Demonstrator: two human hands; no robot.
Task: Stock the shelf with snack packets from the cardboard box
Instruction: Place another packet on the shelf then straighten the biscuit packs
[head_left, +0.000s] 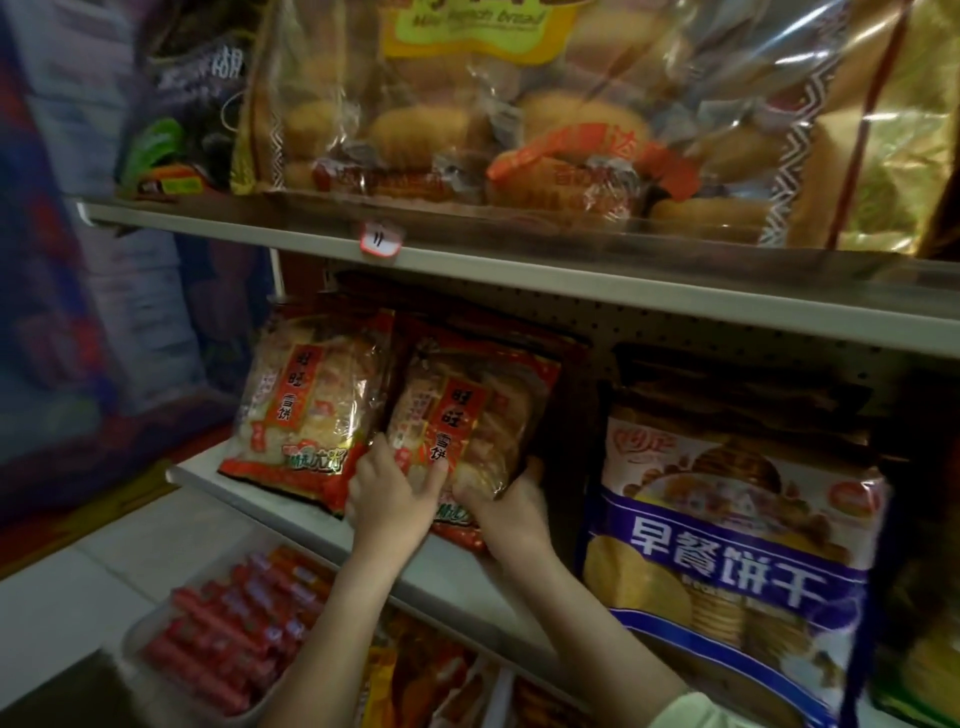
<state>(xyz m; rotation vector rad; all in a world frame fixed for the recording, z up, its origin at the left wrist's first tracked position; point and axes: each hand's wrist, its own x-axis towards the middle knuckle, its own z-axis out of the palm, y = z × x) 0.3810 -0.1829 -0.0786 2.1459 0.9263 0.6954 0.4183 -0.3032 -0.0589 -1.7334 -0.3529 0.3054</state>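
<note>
Right of the held rice cracker packet (467, 426), a dark gap on the middle shelf (291, 512) stays open. The biscuit bag (727, 561) bounds it further right; another cracker packet (311, 400) touches the held packet's left.

Blue biscuit bag (727, 561): "早餐饼干". Red packets (457, 426): "旺旺 雪饼". Shelf tag (382, 240): "11".

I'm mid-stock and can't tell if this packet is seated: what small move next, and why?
Probably push the red-and-clear rice cracker packet further back until it stands level with the matching red-and-clear packet to its left. Both the left hand and right hand grip its bottom edge, which overhangs the front of the grey metal shelf.
</note>
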